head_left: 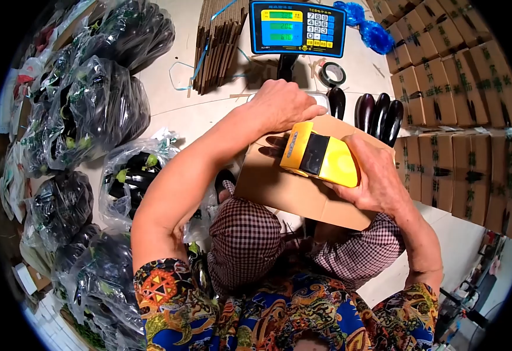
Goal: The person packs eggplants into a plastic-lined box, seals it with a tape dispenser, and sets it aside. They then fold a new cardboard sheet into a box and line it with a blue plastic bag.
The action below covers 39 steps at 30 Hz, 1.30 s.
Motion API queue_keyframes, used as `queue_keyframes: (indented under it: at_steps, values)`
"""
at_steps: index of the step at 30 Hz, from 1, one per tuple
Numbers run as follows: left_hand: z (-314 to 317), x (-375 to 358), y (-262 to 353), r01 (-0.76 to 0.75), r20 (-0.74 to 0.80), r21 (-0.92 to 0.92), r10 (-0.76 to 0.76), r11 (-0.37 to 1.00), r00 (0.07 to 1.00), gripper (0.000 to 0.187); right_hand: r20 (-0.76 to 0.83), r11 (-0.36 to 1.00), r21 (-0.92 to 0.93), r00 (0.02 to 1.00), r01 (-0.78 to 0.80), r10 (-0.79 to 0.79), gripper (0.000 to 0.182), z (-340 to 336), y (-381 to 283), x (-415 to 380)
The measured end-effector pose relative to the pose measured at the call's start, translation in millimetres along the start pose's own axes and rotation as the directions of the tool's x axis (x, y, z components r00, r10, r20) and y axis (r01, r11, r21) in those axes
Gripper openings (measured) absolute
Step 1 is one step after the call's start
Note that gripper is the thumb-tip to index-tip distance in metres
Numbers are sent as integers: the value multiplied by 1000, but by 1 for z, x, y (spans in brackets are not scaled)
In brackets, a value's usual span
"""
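A brown cardboard carton [303, 186] lies tilted in front of me, above my knees, with a dark printed mark near its left side. My left hand [285, 105] is closed at the carton's far edge; its fingertips are hidden. My right hand [376, 172] grips a yellow hand tool with a black band [333, 159], whose exact kind I cannot make out. The tool rests over the carton's upper face. Beyond the carton, part of a pale scale platform [319, 102] shows beneath the digital scale display [297, 28].
Bagged eggplants [107, 111] crowd the left. Loose eggplants [379, 117] lie beyond the carton to the right, near a black tape roll [332, 75]. Flattened cardboard [216, 44] stands at the back. Stacked printed cartons [449, 88] line the right, with blue plastic film [376, 36] beside them.
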<state>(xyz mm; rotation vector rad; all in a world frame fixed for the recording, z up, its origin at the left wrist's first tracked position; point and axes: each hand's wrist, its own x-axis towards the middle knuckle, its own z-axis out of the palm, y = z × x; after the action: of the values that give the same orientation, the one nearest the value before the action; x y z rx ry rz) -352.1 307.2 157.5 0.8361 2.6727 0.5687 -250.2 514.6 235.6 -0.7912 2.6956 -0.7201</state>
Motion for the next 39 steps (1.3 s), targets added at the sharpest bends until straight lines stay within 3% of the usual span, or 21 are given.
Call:
queue_keyframes:
  at_steps: [3,6,7,10,11,22,29,32,33,36,39]
  values:
    - [-1,-4,-9,-95,-54,-42,93,995,994,46,-8,999,-1,999,35,-35,48,3,0,4]
    - [-8,2,-10,-146,48,-104,151,984,987,48,-14,998,-6,998,66,-66,49,6,9,-1]
    - [-8,-3,-11,-184,7,-78,185,980,983,51,-14,997,-4,997,82,-82,49,7,11,-2]
    - [-5,-7,-16,-176,5,-4,176,984,984,52,-7,996,12,996,86,-86,51,5,10,-3]
    - [0,-9,-19,-197,-68,31,199,980,978,52,-8,996,5,996,93,-93,51,5,10,-2]
    - [6,-7,-28,-259,-156,-13,254,966,955,54,53,998,9,997,59,-59,50,1,9,0]
    - [0,-9,-23,-191,-96,10,191,982,977,49,109,992,-98,992,77,-66,48,-8,3,7]
    - [11,-21,-31,-216,-280,-175,162,961,946,40,95,990,-120,994,71,-60,47,-5,4,9]
    - [16,-32,-38,-246,-318,-142,191,959,929,33,86,988,-134,994,71,-60,47,-5,4,10]
    - [47,-59,-20,-20,-550,-356,-192,934,813,33,93,984,-153,993,92,-79,46,3,-1,17]
    - [34,-71,-1,110,-434,-308,-242,945,868,40,133,985,-154,989,78,-58,47,-1,0,18]
